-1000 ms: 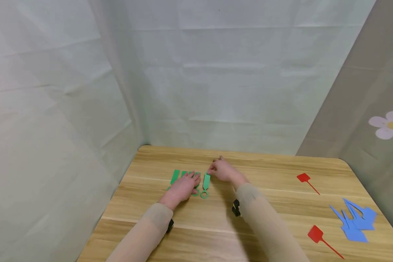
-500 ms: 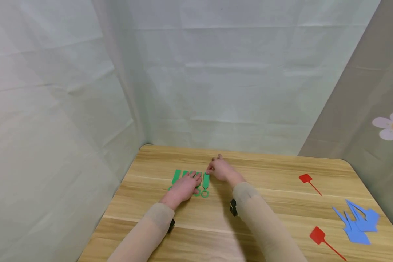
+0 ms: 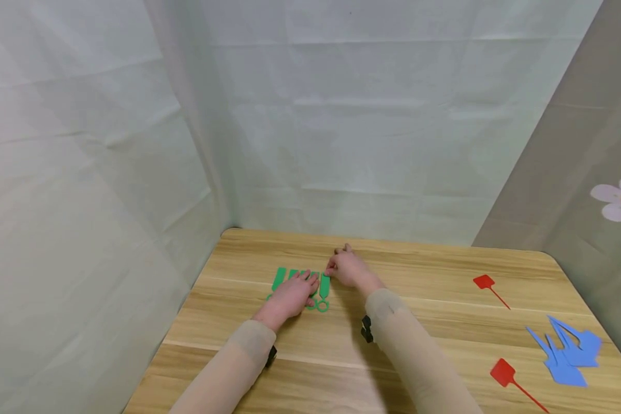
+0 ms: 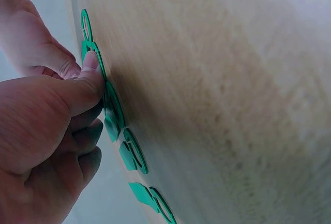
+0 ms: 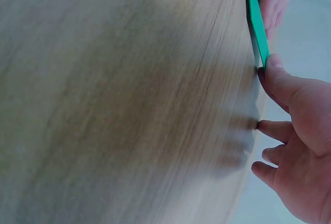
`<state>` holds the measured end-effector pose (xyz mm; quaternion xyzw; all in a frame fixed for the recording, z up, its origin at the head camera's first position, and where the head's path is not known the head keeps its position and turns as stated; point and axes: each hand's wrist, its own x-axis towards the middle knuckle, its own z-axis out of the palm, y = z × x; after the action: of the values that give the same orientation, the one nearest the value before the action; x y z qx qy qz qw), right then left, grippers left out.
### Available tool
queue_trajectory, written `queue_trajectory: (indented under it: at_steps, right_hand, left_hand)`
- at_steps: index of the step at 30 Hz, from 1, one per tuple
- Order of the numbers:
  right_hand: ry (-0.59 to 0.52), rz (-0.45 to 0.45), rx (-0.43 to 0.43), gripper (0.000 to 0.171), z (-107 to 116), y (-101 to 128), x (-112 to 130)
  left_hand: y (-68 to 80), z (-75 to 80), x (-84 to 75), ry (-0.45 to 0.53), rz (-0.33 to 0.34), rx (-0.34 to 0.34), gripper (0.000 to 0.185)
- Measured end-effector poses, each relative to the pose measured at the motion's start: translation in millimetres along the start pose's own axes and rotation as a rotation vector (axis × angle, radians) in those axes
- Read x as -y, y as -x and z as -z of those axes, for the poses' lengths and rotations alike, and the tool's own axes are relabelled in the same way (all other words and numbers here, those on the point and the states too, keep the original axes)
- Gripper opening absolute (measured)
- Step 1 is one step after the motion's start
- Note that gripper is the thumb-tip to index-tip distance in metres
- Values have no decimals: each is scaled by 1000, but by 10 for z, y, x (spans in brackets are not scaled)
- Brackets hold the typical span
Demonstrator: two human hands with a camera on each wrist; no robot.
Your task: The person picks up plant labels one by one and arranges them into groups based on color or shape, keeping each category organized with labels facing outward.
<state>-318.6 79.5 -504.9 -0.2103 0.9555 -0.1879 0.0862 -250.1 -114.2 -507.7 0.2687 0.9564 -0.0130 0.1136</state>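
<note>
Two bare hands work side by side over a row of flat green plastic tags with ring-shaped ends [image 3: 295,282], laid out at the far left part of a light wooden table [image 3: 424,270]. The left hand [image 3: 288,297] lies palm down across the row, fingers straight and pressing on the tags; in the left wrist view its thumb [image 4: 85,81] presses flat against one of the green tags [image 4: 113,111], with more ringed ends showing below it. The right hand [image 3: 348,268] sits just to the right of the row, and its fingertip touches the top end of the rightmost green tag [image 3: 324,287], which lies nearly parallel with the others, its ring toward the person. The right wrist view shows a finger [image 5: 282,81] of the right hand [image 5: 297,151] touching the tip of that tag [image 5: 257,27] while the other fingers are spread and lightly bent against the table; the hand clasps nothing. Both forearms wear beige sleeves [image 3: 414,356]. Well apart on the right side of the table lie two red square-headed plastic tags with thin tails [image 3: 503,372] and a small pile of blue pointed plastic pieces [image 3: 566,353]. Pale sheeting [image 3: 310,126] hangs behind the table.
</note>
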Motion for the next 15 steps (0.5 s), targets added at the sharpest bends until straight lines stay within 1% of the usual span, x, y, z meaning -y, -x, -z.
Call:
queue_trajectory:
  at_steps: [11,15]
  right_hand:
    - [-18,-24,4,19,-16,1,-8]
    - [-19,-24,2,19,-22,-2,-11]
  left_hand:
    - [-12,-7,-3,-14,2,2,62]
    - [-2,-8,-7,-15,2,-9,62]
